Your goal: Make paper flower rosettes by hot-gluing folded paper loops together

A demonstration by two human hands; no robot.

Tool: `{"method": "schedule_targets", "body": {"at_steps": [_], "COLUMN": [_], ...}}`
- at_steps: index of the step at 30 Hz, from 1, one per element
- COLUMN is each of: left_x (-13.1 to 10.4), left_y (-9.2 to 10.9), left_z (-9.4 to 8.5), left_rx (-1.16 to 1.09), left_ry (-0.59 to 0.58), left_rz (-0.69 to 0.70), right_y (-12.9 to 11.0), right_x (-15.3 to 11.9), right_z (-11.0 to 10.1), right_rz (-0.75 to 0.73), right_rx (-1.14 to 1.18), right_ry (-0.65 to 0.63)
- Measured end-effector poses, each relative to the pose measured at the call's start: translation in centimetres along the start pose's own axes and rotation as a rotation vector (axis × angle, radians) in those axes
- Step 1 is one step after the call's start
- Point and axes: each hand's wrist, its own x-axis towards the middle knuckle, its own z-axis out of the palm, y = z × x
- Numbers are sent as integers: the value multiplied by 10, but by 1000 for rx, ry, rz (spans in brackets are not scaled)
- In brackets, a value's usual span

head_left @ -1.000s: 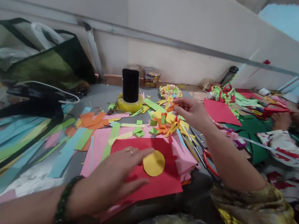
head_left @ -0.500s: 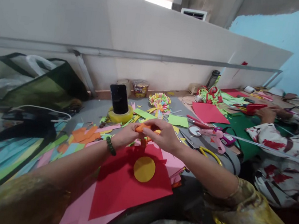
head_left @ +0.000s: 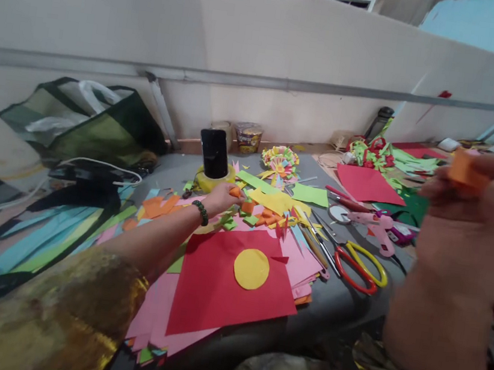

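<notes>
My left hand (head_left: 219,199), with a green bead bracelet on the wrist, is closed on a small piece of orange paper (head_left: 236,192) just behind the red sheet. My right hand (head_left: 474,221) is raised at the far right, close to the camera and blurred, pinching another orange paper piece (head_left: 466,172). Between my forearms lies the red paper sheet (head_left: 213,302) on a pile of pink sheets (head_left: 150,318). A yellow paper circle (head_left: 251,269) rests on the red sheet. Loose orange pieces (head_left: 267,217) and yellow strips (head_left: 279,201) lie behind it.
Scissors with red and yellow handles (head_left: 356,272) and a pink glue gun (head_left: 378,226) lie to the right. A phone (head_left: 213,153) leans upright on a yellow tape roll (head_left: 211,181). Behind stand a paper-strip flower (head_left: 280,160) and a cup (head_left: 248,137). A green bag (head_left: 132,124) sits left.
My hands were together over the red sheet, around orange paper. Now they are apart: the right has swung far right and up with an orange piece, while the left stays near the sheet.
</notes>
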Motion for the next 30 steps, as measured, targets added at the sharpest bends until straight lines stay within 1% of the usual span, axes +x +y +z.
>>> {"method": "schedule_targets", "body": {"at_steps": [2, 3, 4, 5, 7, 8, 9, 11, 13, 15, 17, 19, 20, 22, 24, 26, 28, 30], "left_x": [-2, -3, -5, -8, -13, -16, -20, -30, -44, -65, -90, -115, -127, -146, -158, -164, -166, -166], "left_y": [6, 11, 17, 25, 42, 50, 58, 69, 74, 71, 62, 48, 41, 26, 12, 2, -6, -9], "left_z": [-5, -8, -10, -13, -18, -20, -21, -23, -23, -21, -14, -4, 1, 13, 22, 29, 32, 34], "left_rx": [74, 110, 144, 174, 231, 281, 414, 642, 766, 809, 840, 831, 806, 770, 756, 748, 749, 772], "left_ry": [-30, -56, -86, -121, -166, -182, -199, -163, -115, -98, -146, -270, -309, -346, -367, -357, -329, -309], "left_rz": [-2, 0, 4, 11, 45, 80, 158, 274, 333, 364, 413, 525, 567, 607, 620, 616, 632, 667], "right_y": [-1, 1, 4, 9, 18, 21, 24, 28, 29, 30, 31, 35, 37, 43, 49, 54, 57, 58], "right_x": [3, 2, 0, -3, -13, -19, -25, -36, -45, -53, -62, -73, -79, -93, -106, -117, -123, -124], "right_z": [-5, -5, -4, -3, 1, 2, 4, 4, 2, -2, -5, -7, -7, -6, -5, -3, -3, -3], "right_rz": [26, 51, 87, 128, 201, 210, 220, 213, 220, 257, 323, 415, 465, 576, 680, 757, 788, 782], "right_rx": [-42, -61, -80, -101, -145, -162, -181, -200, -188, -171, -163, -143, -119, -74, -47, -39, -49, -84], "right_ry": [-3, -35, -104, -204, -445, -538, -619, -697, -716, -710, -722, -752, -767, -796, -825, -838, -838, -842]}}
